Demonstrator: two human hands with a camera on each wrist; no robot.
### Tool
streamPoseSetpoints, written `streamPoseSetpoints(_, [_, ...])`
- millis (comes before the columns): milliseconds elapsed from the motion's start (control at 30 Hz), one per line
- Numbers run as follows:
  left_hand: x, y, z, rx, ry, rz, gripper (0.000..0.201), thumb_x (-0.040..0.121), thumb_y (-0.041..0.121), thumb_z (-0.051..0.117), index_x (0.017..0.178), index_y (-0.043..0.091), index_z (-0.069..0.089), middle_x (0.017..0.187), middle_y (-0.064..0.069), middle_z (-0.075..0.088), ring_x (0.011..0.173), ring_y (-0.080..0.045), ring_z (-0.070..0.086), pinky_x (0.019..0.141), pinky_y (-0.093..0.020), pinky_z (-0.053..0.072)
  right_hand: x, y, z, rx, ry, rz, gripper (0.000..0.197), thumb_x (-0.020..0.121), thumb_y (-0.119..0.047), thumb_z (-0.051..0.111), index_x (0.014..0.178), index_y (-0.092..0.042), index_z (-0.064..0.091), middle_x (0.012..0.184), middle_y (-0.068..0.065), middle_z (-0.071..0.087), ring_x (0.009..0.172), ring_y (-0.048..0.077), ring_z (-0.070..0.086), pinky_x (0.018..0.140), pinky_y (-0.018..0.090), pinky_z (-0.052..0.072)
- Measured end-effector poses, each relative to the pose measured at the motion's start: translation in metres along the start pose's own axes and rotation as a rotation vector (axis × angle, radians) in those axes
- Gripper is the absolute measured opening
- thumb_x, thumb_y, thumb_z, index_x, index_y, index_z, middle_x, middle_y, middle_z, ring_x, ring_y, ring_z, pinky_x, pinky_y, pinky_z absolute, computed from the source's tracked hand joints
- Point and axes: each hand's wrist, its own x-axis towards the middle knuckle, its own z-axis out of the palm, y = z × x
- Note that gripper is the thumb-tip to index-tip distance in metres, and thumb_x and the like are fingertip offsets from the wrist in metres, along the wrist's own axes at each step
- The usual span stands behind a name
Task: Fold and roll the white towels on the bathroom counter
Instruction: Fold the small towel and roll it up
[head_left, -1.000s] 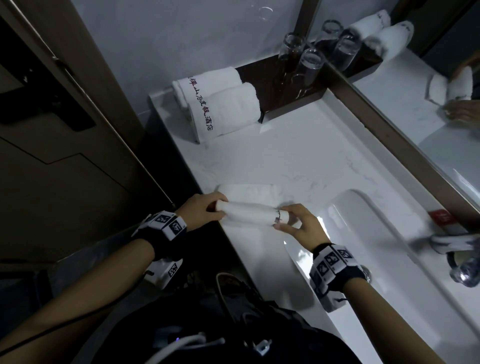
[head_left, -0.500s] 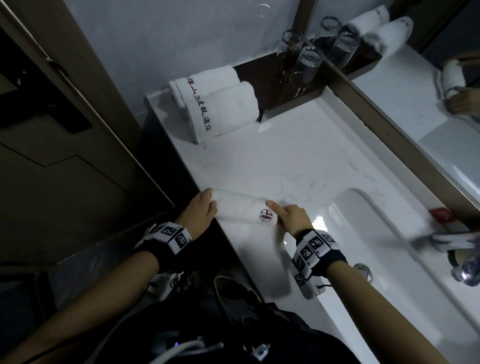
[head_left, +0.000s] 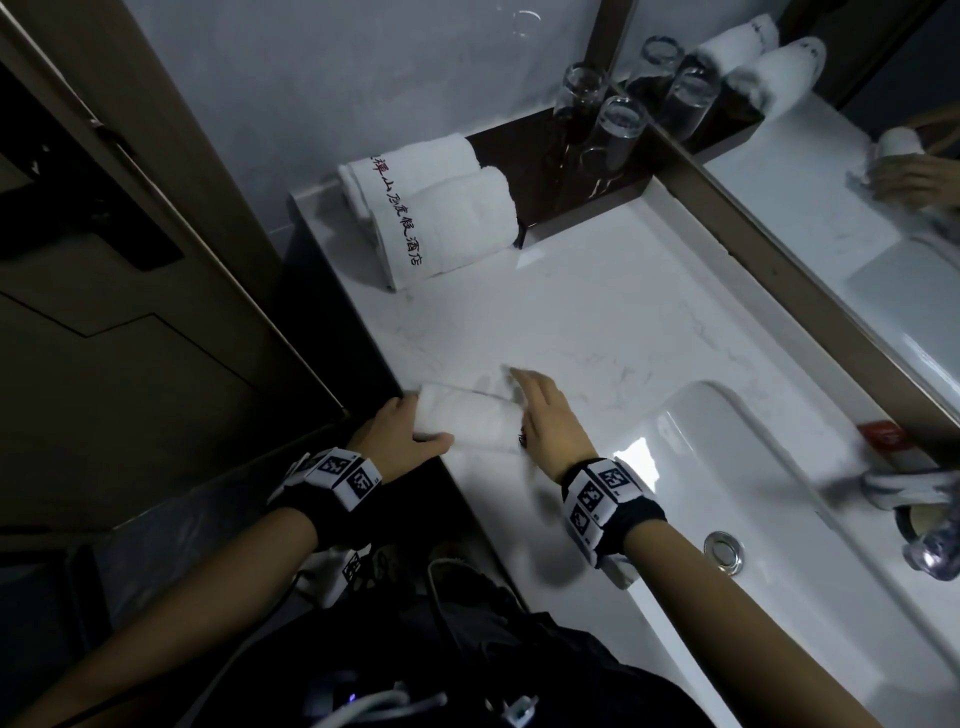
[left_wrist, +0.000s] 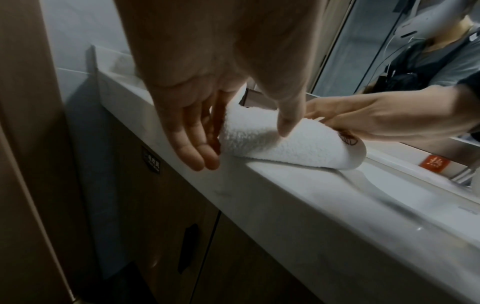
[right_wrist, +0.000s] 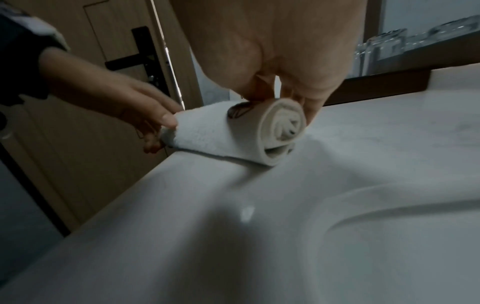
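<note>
A small white towel (head_left: 467, 423) lies rolled into a tight cylinder near the front edge of the marble counter (head_left: 597, 322). A dark red logo shows near its right end. My left hand (head_left: 395, 431) sits at the roll's left end, fingers (left_wrist: 200, 152) straight against the end face and thumb resting on top. My right hand (head_left: 550, 421) grips the right end, the thumb in front and the fingers behind the roll (right_wrist: 221, 133). The spiral of the right end shows in the right wrist view.
Two larger rolled towels (head_left: 431, 213) with embroidered lettering lie at the back left corner beside a dark tray (head_left: 545, 208) holding upturned glasses (head_left: 618, 124). The sink basin (head_left: 779, 493), faucet (head_left: 904, 488) and a red packet (head_left: 883, 435) are to the right. A mirror runs along the back.
The flat tail of the towel has been rolled up into the cylinder. The logo has turned from the top toward the near side, and my right hand now covers the right end.
</note>
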Motion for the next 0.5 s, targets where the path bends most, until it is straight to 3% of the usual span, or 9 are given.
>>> streamPoseSetpoints(133, [0.004,0.005,-0.001,0.036,-0.012,-0.017,0.065,0.08,0.047,0.062,0.129,0.01,0.037,0.13,-0.02,0.044,0.116,-0.037,0.048,0.097,-0.043,0.043,0.0,-0.009,0.006,-0.034,-0.011,0.049,0.059,0.09,-0.002,0.039,0.146,-0.017,0.024,0.139,0.01,0.043,0.124,0.027,0.045,0.104,0.036,0.029])
streamPoseSetpoints(200, [0.006,0.008,-0.002,0.04,-0.016,-0.023,0.065,0.08,0.045,0.062,0.129,0.01,0.037,0.131,-0.021,0.043,0.117,-0.037,0.047,0.097,-0.042,0.042,0.002,-0.013,0.005,-0.017,0.003,0.101,0.053,0.099,-0.031,0.037,0.147,-0.02,0.019,0.137,0.008,0.045,0.122,0.027,0.046,0.103,0.041,0.031])
streamPoseSetpoints(267, [0.008,0.011,-0.003,0.03,-0.027,-0.01,0.066,0.079,0.041,0.064,0.132,0.011,0.036,0.133,-0.02,0.04,0.119,-0.037,0.045,0.099,-0.042,0.041,0.006,-0.017,0.003,-0.134,-0.113,0.136,0.065,0.093,-0.053,0.039,0.146,-0.023,0.019,0.141,0.007,0.041,0.125,0.028,0.044,0.102,0.044,0.034])
streamPoseSetpoints(367, [0.01,0.017,-0.006,0.035,-0.023,0.044,0.068,0.078,0.032,0.067,0.135,0.013,0.035,0.133,-0.017,0.037,0.117,-0.036,0.047,0.097,-0.039,0.041,0.015,-0.025,0.0,-0.11,-0.304,0.207,0.075,0.084,-0.058,0.053,0.142,-0.018,0.027,0.138,0.011,0.046,0.122,0.03,0.047,0.097,0.041,0.04])
streamPoseSetpoints(500, [0.013,0.025,-0.009,0.018,0.038,0.143,0.058,0.079,0.019,0.066,0.129,0.007,0.038,0.125,-0.017,0.037,0.108,-0.036,0.052,0.093,-0.04,0.044,0.029,-0.032,0.004,0.024,-0.402,0.3,0.08,0.083,-0.052,0.059,0.139,-0.008,0.023,0.125,0.017,0.056,0.106,0.032,0.058,0.084,0.033,0.042])
